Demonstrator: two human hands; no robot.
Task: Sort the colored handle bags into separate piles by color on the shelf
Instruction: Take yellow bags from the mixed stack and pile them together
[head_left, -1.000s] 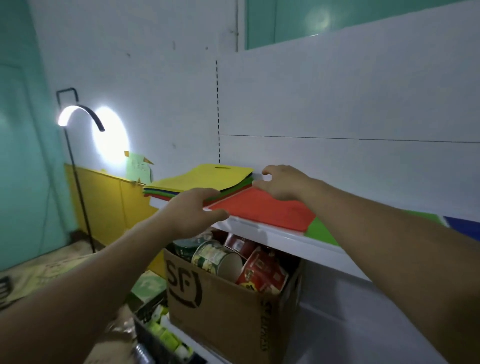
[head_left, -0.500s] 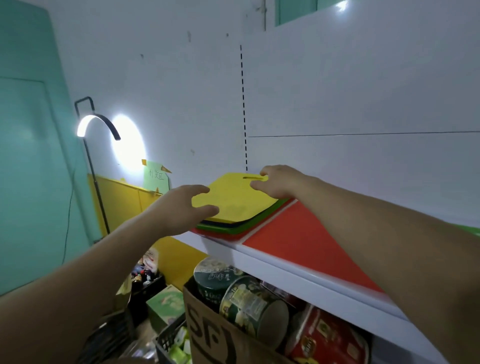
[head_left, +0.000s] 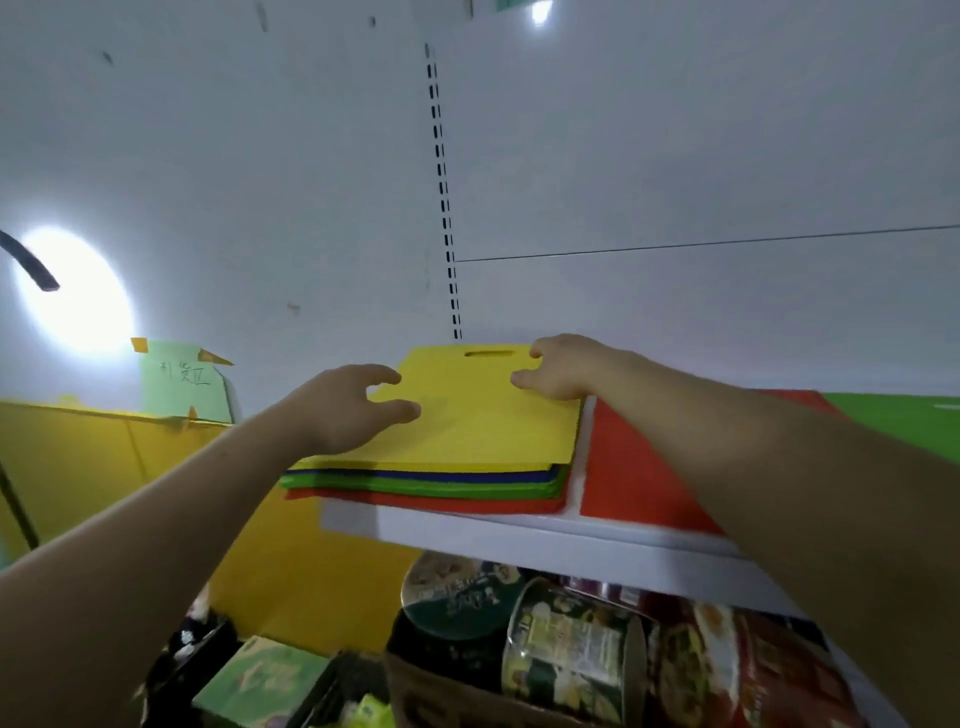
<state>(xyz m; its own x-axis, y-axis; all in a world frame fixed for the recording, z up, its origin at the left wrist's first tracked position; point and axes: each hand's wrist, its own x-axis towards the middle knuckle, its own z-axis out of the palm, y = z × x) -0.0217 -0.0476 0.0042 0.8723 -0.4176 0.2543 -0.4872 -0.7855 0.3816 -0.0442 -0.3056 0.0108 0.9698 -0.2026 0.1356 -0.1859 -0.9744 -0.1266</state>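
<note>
Yellow bag (head_left: 483, 415) tops mixed stack (head_left: 426, 483) at left end of shelf (head_left: 519, 540), L hand (head_left: 343, 410) loose-fingered on its left edge, R hand (head_left: 561, 366) curled at far corner (grip unclear): pinch only that top sheet, lift flat, w/o dragging lower bags.

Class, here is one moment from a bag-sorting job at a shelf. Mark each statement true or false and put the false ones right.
1. The yellow bag tops the stack. True.
2. The stack's bottom bag is blue. False: the bottom one is red, and blue lies just under yellow.
3. A lone red bag lies right of the stack. True.
4. The left hand holds a can. False: it is at the yellow bag's left edge, and the cans sit below the shelf.
5. The right hand is beside the yellow bag's slot. True.
6. A lone green bag lies left of the stack. False: the green bag lies far right, beyond the red bag.
</note>
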